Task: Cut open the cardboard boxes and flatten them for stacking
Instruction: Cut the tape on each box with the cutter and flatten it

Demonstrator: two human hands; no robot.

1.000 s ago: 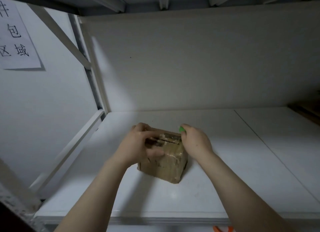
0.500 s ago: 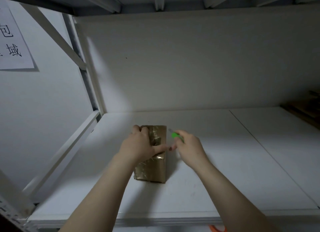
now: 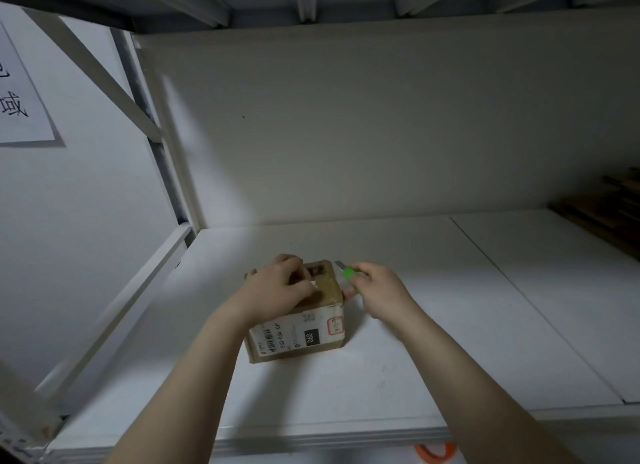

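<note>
Covering cardboard box (image 3: 300, 337) top, left hand (image 3: 277, 290) curls round it; right hand (image 3: 379, 290) grips green utility knife (image 3: 347, 275), blade just beside box.

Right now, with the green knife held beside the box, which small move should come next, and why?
Probably lower the green knife onto the taped top of the cardboard box and begin cutting. The right hand grips it beside the box's upper right edge, blade out; the left hand steadies the box on the shelf, and it looks closed.
</note>
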